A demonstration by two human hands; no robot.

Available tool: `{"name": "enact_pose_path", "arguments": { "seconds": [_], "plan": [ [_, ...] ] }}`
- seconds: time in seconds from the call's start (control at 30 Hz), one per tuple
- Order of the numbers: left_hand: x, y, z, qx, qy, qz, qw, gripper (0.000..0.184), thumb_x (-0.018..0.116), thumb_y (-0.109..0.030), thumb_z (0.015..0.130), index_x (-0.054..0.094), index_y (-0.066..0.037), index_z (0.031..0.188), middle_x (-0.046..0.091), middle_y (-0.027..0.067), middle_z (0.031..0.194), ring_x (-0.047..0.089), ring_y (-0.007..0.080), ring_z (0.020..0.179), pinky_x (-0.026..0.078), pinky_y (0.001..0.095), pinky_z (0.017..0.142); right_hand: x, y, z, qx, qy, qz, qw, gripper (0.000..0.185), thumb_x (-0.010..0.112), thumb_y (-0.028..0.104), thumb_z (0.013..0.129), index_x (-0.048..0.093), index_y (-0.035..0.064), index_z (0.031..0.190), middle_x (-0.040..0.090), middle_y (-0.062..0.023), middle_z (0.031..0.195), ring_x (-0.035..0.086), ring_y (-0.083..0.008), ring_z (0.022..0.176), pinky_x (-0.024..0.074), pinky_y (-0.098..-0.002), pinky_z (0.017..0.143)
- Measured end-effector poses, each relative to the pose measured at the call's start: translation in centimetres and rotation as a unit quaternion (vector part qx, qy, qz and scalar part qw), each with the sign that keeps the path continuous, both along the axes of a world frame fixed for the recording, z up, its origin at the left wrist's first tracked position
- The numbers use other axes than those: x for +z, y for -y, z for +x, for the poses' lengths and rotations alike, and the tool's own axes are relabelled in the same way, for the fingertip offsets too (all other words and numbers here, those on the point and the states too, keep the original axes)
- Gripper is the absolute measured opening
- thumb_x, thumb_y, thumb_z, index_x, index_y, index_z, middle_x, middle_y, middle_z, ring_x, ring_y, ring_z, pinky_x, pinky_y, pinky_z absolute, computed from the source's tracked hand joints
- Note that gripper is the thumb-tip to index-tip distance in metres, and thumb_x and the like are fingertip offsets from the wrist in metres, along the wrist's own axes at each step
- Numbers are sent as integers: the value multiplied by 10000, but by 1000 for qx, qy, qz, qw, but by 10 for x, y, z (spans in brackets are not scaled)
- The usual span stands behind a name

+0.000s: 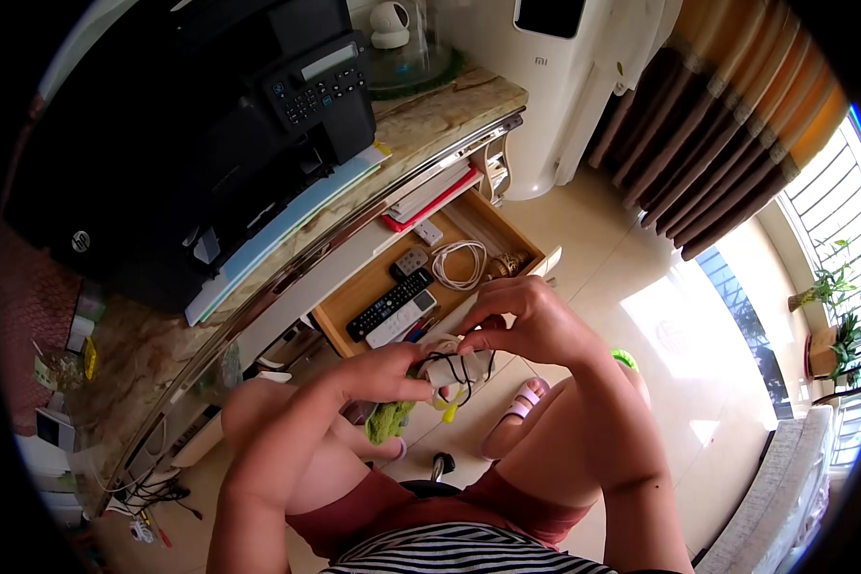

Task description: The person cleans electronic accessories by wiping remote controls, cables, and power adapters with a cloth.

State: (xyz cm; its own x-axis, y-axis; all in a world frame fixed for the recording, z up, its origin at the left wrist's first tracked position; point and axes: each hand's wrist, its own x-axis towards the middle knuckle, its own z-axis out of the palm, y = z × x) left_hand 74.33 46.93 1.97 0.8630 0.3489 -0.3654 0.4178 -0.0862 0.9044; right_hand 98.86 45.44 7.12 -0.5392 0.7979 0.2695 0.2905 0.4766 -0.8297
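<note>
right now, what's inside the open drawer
In the drawer: a black remote, white remote, coiled white cable, buttoned device and white block, among others. The right hand hides part of its near side.

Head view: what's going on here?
The person's left hand holds a pale item, too unclear to identify. The right hand is at the black cord looped over it, though its exact grip is hard to tell. Both are in front of an open drawer, where a black remote, white remote and coiled cable lie.
</note>
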Motion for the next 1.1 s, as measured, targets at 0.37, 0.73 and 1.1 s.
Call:
{"name": "enact_pose_path", "arguments": {
  "seconds": [0.37, 0.73, 1.1],
  "plan": [
    [8, 14, -12, 117, 144, -211, 960, 497, 621, -144, 783, 515, -12, 1250, 633, 62, 1002, 586, 141, 892, 474, 279, 804, -37, -9, -27, 51, -287, -405, 867, 175, 661, 202, 906, 648, 30, 942, 639, 2, 814, 582, -72, 755, 484, -229, 714],
    [9, 27, -10, 408, 241, -295, 830, 296, 607, -146, 784, 567, -48, 1060, 598, 53, 856, 574, 156, 685, 500, 299, 659, -63, -5, -38, -51, -255, -405, 877, 262, 497, 125, 970, 553, 2, 1195, 621, -44, 1064, 569, -121, 976, 473, -284, 859],
    [-26, 29, -16, 530, 194, -170, 808, 228, 609, -118, 837, 578, -35, 1046, 615, 29, 924, 572, 111, 802, 473, 266, 703, -74, -1, -66, -6, -236, -389, 891, 708, 644, 386, 901, 361, -37, 1394, 535, -103, 1240, 497, -155, 1109, 405, -307, 960]
  ]
}}
